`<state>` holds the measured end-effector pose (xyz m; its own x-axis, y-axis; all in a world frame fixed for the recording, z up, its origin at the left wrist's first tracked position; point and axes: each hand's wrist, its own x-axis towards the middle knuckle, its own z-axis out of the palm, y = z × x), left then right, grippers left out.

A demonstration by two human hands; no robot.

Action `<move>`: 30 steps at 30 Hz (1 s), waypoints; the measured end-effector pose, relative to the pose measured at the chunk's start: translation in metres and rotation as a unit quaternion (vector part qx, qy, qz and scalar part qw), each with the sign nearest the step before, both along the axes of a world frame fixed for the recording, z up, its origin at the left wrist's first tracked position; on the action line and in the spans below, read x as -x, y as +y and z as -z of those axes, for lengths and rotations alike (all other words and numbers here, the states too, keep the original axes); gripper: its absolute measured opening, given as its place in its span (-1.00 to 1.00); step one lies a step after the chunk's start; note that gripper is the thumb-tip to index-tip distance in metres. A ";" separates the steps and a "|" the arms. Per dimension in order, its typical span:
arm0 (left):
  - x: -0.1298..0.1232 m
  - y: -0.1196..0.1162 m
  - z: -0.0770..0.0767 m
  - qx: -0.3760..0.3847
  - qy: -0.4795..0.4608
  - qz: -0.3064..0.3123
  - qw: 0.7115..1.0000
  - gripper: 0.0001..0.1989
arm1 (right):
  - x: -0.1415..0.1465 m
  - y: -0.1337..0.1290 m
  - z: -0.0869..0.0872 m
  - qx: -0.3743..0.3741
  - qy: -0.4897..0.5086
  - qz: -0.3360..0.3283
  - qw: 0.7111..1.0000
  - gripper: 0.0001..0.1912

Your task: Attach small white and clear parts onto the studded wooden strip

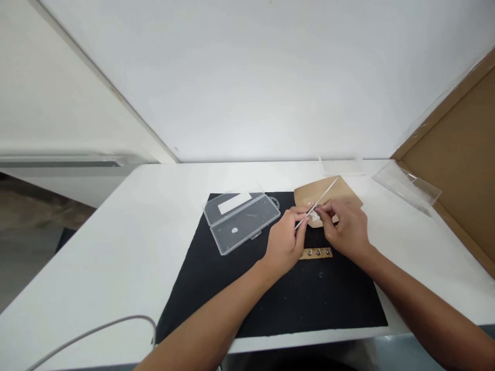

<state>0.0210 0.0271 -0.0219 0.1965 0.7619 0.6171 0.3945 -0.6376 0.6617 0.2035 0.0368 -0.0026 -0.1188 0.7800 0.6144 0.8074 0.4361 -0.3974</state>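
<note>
My left hand (286, 238) pinches a thin white strip (327, 191) that slants up to the right over a sheet of brown paper (309, 191). Close beside it, my right hand (346, 226) has its thumb and index finger pressed together at the strip; a small dark thing shows at those fingertips, too small to name. White bits (315, 216) lie on the paper just under the fingers. Below my hands a tan strip with small round metal parts (317, 253) rests on the black mat (309, 304), its left end hidden by my left hand.
An open clear plastic case (247, 226) with a white label lies on the mat's upper left. Clear plastic pieces (406, 185) are at the back right, near a cardboard box wall (460, 159). A grey cable (100, 327) curves over the table's front left.
</note>
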 end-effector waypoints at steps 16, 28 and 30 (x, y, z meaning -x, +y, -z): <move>-0.001 -0.004 -0.001 0.050 0.010 -0.002 0.999 -0.93 | -0.002 -0.001 -0.003 -0.048 -0.032 0.021 0.998 -0.78; -0.001 -0.004 -0.001 0.030 0.010 -0.006 0.999 -0.92 | -0.001 -0.002 -0.007 -0.046 -0.041 -0.015 0.998 -0.76; -0.001 -0.004 0.000 0.030 0.008 -0.005 1.000 -0.92 | 0.000 -0.002 -0.007 -0.054 -0.043 -0.020 0.997 -0.75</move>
